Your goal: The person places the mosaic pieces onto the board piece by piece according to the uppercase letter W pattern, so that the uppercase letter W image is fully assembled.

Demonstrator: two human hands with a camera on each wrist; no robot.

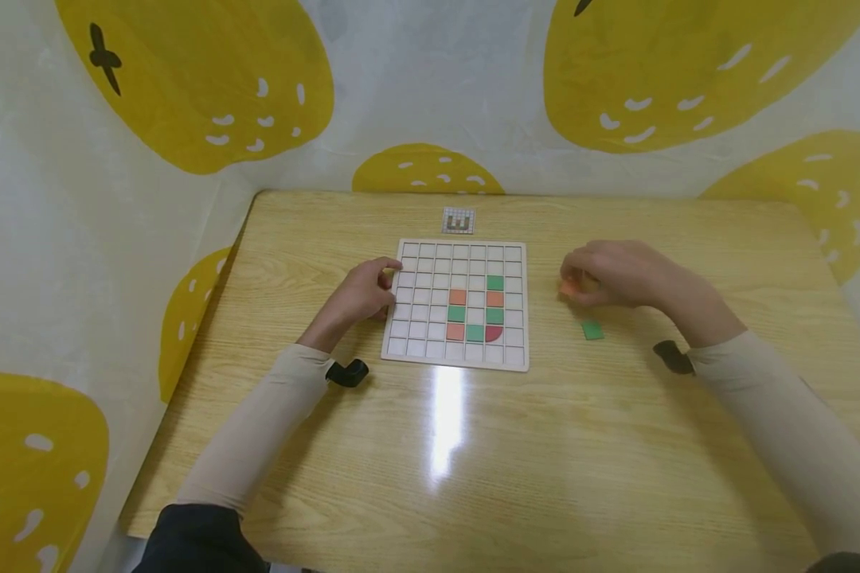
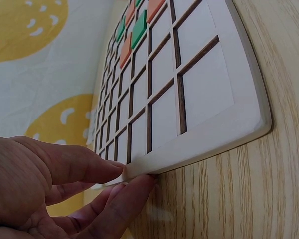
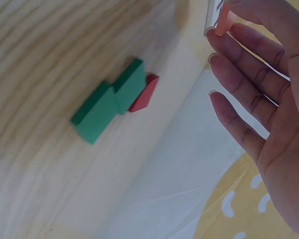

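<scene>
A white wooden grid board (image 1: pixel 416 318) lies on the table, with green, orange and red tiles set in some squares, among them a red piece with one rounded corner (image 1: pixel 494 334). At its left edge my left hand (image 1: pixel 361 293) pinches the rim between thumb and fingers; the left wrist view shows the fingertips (image 2: pixel 139 191) against the board's side. To the right of the board, my right hand (image 1: pixel 609 273) holds an orange tile (image 3: pixel 224 21) between thumb and index finger, raised off the table. Two green tiles (image 3: pixel 94 114) and a red piece (image 3: pixel 146 93) lie near that hand.
A small pattern card (image 1: pixel 459 221) lies beyond the board's far edge. The wooden table (image 1: pixel 545 461) meets a cloth (image 1: pixel 430 87) printed with yellow fruit at the back and left. Black straps (image 1: pixel 347 373) hang by both wrists.
</scene>
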